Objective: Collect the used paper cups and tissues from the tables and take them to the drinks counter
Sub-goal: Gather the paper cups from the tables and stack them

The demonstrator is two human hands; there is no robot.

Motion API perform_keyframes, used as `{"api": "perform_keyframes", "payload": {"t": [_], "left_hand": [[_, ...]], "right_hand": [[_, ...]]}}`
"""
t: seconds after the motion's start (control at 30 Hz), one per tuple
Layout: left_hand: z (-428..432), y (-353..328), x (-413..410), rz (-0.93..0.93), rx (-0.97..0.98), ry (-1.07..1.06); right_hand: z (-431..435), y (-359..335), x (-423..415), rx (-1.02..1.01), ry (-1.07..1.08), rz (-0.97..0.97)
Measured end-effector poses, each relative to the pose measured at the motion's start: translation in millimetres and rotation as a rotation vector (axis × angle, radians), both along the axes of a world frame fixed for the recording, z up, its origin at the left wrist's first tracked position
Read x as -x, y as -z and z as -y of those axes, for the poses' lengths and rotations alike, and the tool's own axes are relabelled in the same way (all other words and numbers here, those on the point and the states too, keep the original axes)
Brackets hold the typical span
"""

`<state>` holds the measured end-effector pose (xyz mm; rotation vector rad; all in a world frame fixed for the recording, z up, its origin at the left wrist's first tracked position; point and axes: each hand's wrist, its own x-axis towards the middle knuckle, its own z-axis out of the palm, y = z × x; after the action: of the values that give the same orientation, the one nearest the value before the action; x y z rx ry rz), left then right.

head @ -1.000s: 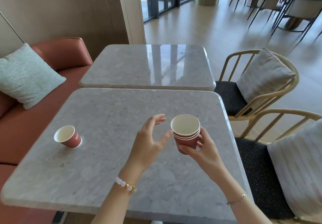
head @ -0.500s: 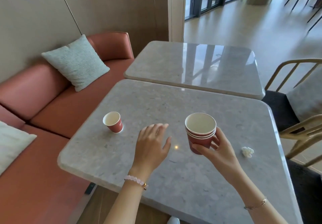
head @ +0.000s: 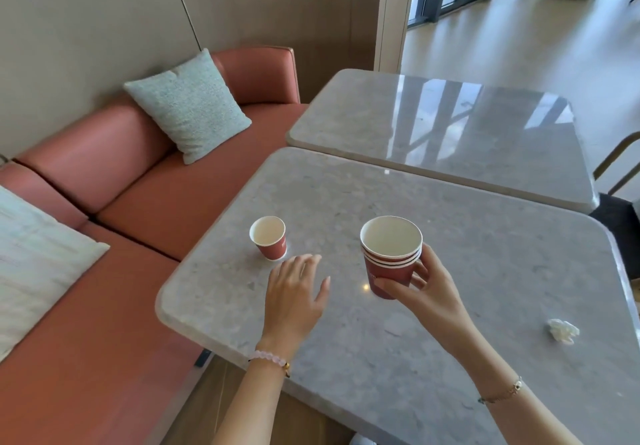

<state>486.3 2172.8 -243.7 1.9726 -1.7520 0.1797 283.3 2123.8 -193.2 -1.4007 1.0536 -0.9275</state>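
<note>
Your right hand [head: 433, 292] grasping the cup stack [head: 391, 261], left hand [head: 294, 302] released, single cup [head: 268, 238] at its eleven o'clock, crumpled tissue [head: 562, 331] at four, sofa [head: 138, 306] at nine.

Pink bead bracelet [head: 268, 358]; thin, perhaps gold, chain [head: 501, 392].

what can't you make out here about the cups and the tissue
All in the head view.
Count of the stacked cups: rims blur together, and the right hand covers part of the side.
Print on the single cup: too small to read.
Whether the tissue is one piece or several: too small.
</note>
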Motion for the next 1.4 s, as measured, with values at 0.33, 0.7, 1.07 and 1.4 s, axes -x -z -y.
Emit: {"api": "perform_keyframes", "payload": {"t": [0.33, 0.7, 1.07, 1.4], "left_hand": [[11, 60, -71, -0.675, 0.0, -0.433], [58, 78, -95, -1.119, 0.055, -0.46], [78, 76, -92, -1.169, 0.143, -0.486], [71, 51, -68, -1.14, 0.097, -0.371]], "right_hand": [[19, 11, -60, -0.03, -0.074, -0.039], [35, 14, -77, -0.027, -0.085, -0.079], [46, 18, -62, -0.036, -0.044, -0.1], [42, 20, -42, -0.041, -0.008, -0.075]]}}
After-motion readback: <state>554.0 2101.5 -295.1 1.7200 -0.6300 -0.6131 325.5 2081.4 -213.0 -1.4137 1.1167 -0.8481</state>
